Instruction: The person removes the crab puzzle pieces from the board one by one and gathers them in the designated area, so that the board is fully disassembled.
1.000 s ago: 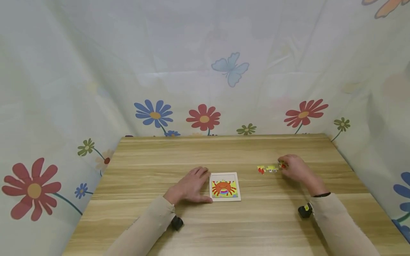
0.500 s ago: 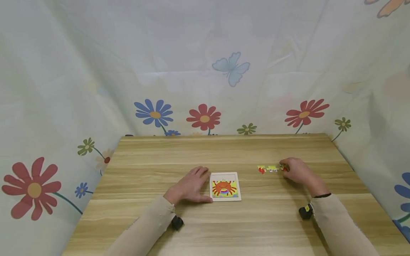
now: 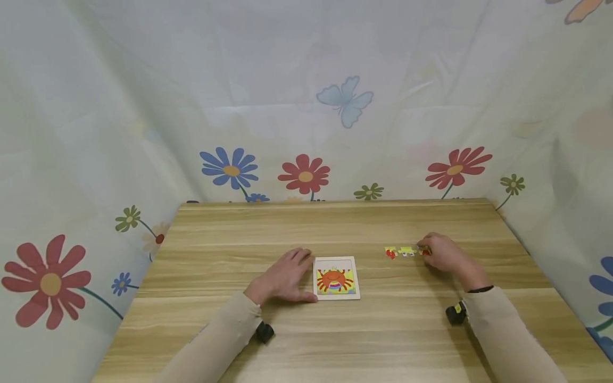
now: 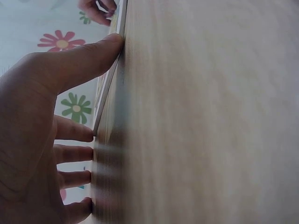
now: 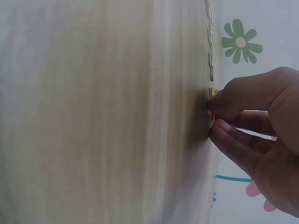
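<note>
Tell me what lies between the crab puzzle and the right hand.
Bare table first, then small puzzle pieces near the right hand, as the head view shows.

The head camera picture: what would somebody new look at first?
Probably the orange crab on the table, in the white frame that the left hand touches. Next, the puzzle pieces farther right, one pinched by the right hand. Then the blue butterfly on the cloth behind.

I worked in a booth-like enclosure: flower-printed sheeting [image 3: 268, 69] hung beyond the far and side edges of my wooden table [image 3: 369, 340].
</note>
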A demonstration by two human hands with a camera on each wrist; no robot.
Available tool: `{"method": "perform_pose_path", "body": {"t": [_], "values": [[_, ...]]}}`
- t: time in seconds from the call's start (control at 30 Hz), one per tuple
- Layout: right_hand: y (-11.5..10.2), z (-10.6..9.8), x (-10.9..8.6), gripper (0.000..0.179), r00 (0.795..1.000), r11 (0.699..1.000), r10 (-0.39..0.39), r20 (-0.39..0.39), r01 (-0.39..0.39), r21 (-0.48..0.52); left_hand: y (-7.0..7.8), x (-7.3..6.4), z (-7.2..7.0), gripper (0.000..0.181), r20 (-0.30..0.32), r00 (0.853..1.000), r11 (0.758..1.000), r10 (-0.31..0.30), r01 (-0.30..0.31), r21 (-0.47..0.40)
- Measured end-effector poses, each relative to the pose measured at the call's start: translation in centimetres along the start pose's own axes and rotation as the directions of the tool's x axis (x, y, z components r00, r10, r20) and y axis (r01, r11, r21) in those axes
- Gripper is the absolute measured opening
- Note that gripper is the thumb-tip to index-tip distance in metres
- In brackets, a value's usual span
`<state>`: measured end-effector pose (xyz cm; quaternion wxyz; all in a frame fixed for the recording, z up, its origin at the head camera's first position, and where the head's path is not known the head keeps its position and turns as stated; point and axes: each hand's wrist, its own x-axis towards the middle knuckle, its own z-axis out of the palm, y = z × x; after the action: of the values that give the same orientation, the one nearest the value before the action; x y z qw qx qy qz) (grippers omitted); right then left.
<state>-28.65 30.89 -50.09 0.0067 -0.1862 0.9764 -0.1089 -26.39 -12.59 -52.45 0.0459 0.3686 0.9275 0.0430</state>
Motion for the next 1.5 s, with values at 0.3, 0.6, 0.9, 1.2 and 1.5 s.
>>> {"method": "perform_pose_path", "body": {"t": [0.3,0.6,0.9,1.2,1.5], "values": [[-0.3,-0.2,0.2,0.031,0.999,1.0,0.006,0.035,-0.006,0.008,0.0,0.0,0.0,0.106,0.0,1.0,1.0,-0.002,0.002,0.007],[-0.1,0.1,0.2,0.034,0.999,0.999,0.025,0.034,-0.026,0.025,-0.2,0.0,0.2,0.105,-0.013,1.0,1.0,0.016,-0.016,0.017],[-0.1,0.1,0.3,0.032,0.999,0.999,0.041,0.021,-0.041,0.018,-0.1,0.0,0.1,0.105,-0.002,1.0,1.0,0.001,-0.001,0.008],[-1.1,-0.4,0.4,0.034,0.999,0.999,0.034,-0.012,-0.034,0.009,-0.2,0.0,0.1,0.105,-0.017,1.0,1.0,0.014,-0.014,0.016],[-3.2,-0.8,1.0,0.034,1.0,1.0,-0.002,-0.022,0.003,0.009,-0.2,0.0,0.2,0.104,-0.008,1.0,1.0,0.006,-0.006,-0.006]]}}
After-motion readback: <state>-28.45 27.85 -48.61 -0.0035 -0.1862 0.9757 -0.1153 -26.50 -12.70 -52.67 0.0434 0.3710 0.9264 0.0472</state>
